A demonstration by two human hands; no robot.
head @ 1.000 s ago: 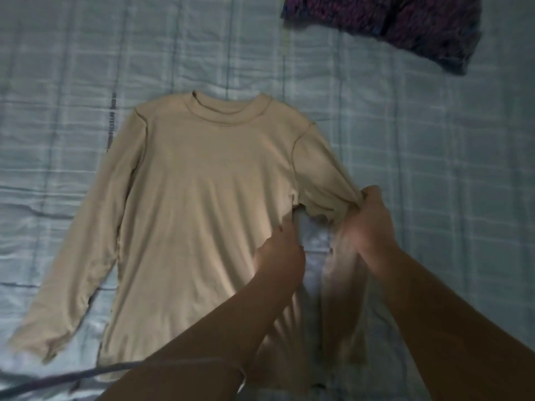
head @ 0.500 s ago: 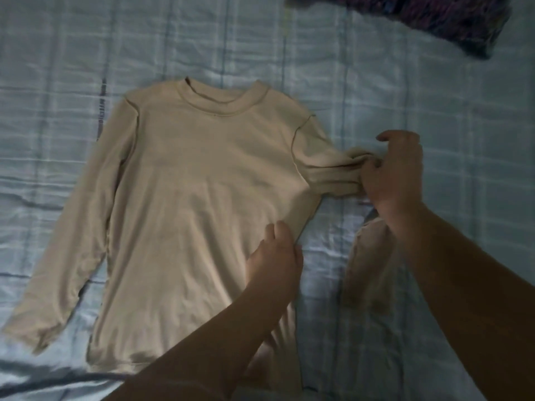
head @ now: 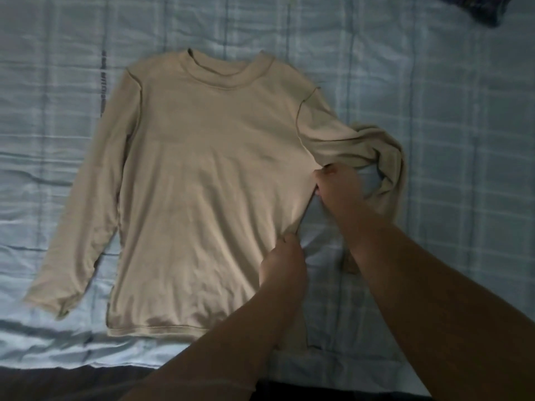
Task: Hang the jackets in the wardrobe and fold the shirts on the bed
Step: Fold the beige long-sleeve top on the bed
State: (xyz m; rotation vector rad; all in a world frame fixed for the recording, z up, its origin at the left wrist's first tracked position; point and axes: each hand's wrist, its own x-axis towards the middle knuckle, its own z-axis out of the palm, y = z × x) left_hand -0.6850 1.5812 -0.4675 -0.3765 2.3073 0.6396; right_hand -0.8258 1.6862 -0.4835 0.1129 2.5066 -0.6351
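While the bed [head: 434, 82] takes up nearly the whole view under its pale blue checked sheet, the beige long-sleeved shirt [head: 202, 175] lies front-up in the middle of it, collar away from the person, hem near the bed's close edge. A dark purple garment [head: 480, 7] sits at the far right corner, well apart.

The sleeve on the viewer's left [head: 78, 215] lies straight and flat beside the body. The other sleeve [head: 362, 146] is bunched and doubled back on itself near the armpit.

Step in hand, I'd say: squaring up that side before the fold. To do it well, pull the side seam taut, then lay the bunched sleeve flat before folding it in, else a lump gets folded in.

Right hand [head: 338, 192] reaches in from low right, fingers closed on the side seam just under the armpit. Left hand [head: 285, 261] is lower on the same seam, fingers curled, pinching or pressing the edge. Can't tell which.
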